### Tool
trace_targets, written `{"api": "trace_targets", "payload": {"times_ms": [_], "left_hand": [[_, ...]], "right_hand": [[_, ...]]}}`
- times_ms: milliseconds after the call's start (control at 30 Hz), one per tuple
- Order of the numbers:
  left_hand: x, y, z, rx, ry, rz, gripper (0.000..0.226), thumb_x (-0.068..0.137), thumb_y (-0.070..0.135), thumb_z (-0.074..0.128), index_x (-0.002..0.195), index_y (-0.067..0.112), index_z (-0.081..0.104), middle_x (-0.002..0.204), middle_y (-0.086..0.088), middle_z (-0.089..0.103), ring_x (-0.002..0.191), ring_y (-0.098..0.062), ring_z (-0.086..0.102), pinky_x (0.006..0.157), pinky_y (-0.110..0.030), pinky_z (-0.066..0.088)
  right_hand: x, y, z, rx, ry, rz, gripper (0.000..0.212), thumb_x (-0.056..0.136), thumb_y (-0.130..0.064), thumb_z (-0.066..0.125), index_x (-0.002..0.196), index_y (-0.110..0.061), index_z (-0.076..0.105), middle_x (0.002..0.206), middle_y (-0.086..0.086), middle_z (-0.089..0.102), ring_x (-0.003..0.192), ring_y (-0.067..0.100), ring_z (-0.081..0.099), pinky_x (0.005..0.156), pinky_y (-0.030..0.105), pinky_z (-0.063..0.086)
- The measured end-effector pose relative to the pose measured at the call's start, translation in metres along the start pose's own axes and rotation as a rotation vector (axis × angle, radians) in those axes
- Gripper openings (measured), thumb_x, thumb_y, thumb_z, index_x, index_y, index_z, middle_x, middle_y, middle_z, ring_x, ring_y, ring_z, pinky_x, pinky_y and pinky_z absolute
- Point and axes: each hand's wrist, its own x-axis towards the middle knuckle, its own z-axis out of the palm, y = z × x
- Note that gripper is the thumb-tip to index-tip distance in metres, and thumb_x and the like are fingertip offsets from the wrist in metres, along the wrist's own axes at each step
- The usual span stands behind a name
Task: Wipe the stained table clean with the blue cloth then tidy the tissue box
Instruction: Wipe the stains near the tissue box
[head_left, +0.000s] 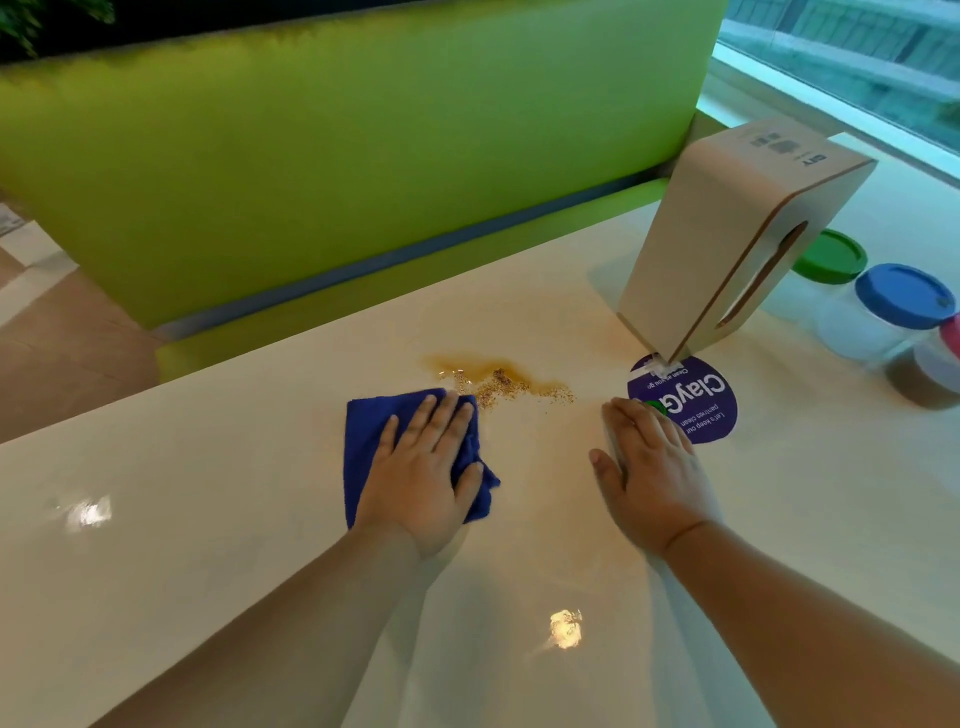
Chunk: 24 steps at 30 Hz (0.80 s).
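Bare left forearm (291, 639) — bare right forearm (810, 623)

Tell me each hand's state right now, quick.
Left hand: open, fingers straight, pressing the blue cloth flat on the table.
Right hand: open, resting on the table, holding nothing.

L hand (423, 473) lies flat on the cloth (374, 431) on the table (208, 519), w/ the stain (498, 382) just behind it, to the right. R hand (652, 467) rests right of the stain, partly on the sticker (706, 410). Tissue box (727, 244) stands on end behind the sticker, jars (893, 312) right of it, bench (311, 156) behind the table.
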Motion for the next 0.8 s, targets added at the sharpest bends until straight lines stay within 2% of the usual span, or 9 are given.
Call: {"api": "trace_targets", "payload": {"times_ms": [100, 300, 467, 567, 700, 800], "left_hand": [[0.008, 0.010, 0.000, 0.013, 0.021, -0.120, 0.063, 0.093, 0.053, 0.011, 0.150, 0.029, -0.005, 0.157, 0.013, -0.012, 0.145, -0.009, -0.012, 0.119, -0.041, -0.005], [0.001, 0.017, 0.004, 0.014, -0.086, 0.133, 0.066, 0.087, 0.057, 0.004, 0.148, 0.034, -0.008, 0.155, 0.020, -0.016, 0.143, -0.005, -0.016, 0.119, -0.040, -0.007], [0.013, 0.015, 0.003, 0.009, -0.001, -0.049, 0.072, 0.082, 0.058, -0.003, 0.149, 0.034, -0.004, 0.156, 0.018, -0.013, 0.144, -0.006, -0.013, 0.118, -0.039, -0.005], [0.010, 0.024, 0.003, -0.004, -0.036, 0.006, 0.075, 0.079, 0.059, -0.005, 0.149, 0.032, -0.006, 0.156, 0.017, -0.013, 0.144, -0.007, -0.015, 0.118, -0.042, -0.006], [0.007, 0.010, -0.001, 0.011, -0.049, 0.117, 0.070, 0.084, 0.059, 0.004, 0.149, 0.034, 0.006, 0.158, 0.011, -0.008, 0.145, -0.011, -0.005, 0.120, -0.039, 0.000], [0.017, 0.002, -0.003, -0.005, 0.053, -0.022, 0.061, 0.091, 0.054, 0.019, 0.148, 0.033, 0.018, 0.157, 0.005, 0.006, 0.144, -0.016, 0.008, 0.119, -0.038, 0.005]], "right_hand": [[-0.001, 0.001, -0.001, -0.011, 0.010, -0.002, 0.058, 0.095, -0.047, 0.035, 0.143, -0.015, 0.040, 0.145, 0.000, 0.042, 0.134, 0.021, 0.034, 0.113, 0.036, 0.022], [-0.002, -0.002, -0.004, -0.016, 0.010, 0.004, 0.056, 0.096, -0.044, 0.043, 0.145, -0.016, 0.037, 0.146, 0.001, 0.041, 0.135, 0.022, 0.034, 0.112, 0.036, 0.021], [-0.002, -0.002, -0.003, -0.025, 0.009, -0.002, 0.056, 0.097, -0.044, 0.039, 0.145, -0.016, 0.037, 0.146, 0.000, 0.042, 0.135, 0.020, 0.033, 0.113, 0.034, 0.020], [-0.001, -0.001, -0.003, -0.025, 0.013, 0.005, 0.056, 0.097, -0.045, 0.039, 0.145, -0.017, 0.037, 0.146, -0.001, 0.041, 0.135, 0.020, 0.033, 0.113, 0.034, 0.019], [-0.001, -0.001, -0.002, -0.020, 0.031, -0.008, 0.055, 0.096, -0.044, 0.039, 0.143, -0.015, 0.041, 0.143, 0.001, 0.045, 0.133, 0.021, 0.037, 0.112, 0.037, 0.025], [-0.002, -0.003, -0.003, -0.015, 0.040, -0.003, 0.054, 0.096, -0.043, 0.044, 0.142, -0.015, 0.042, 0.142, 0.001, 0.046, 0.132, 0.021, 0.038, 0.111, 0.036, 0.024]]}}
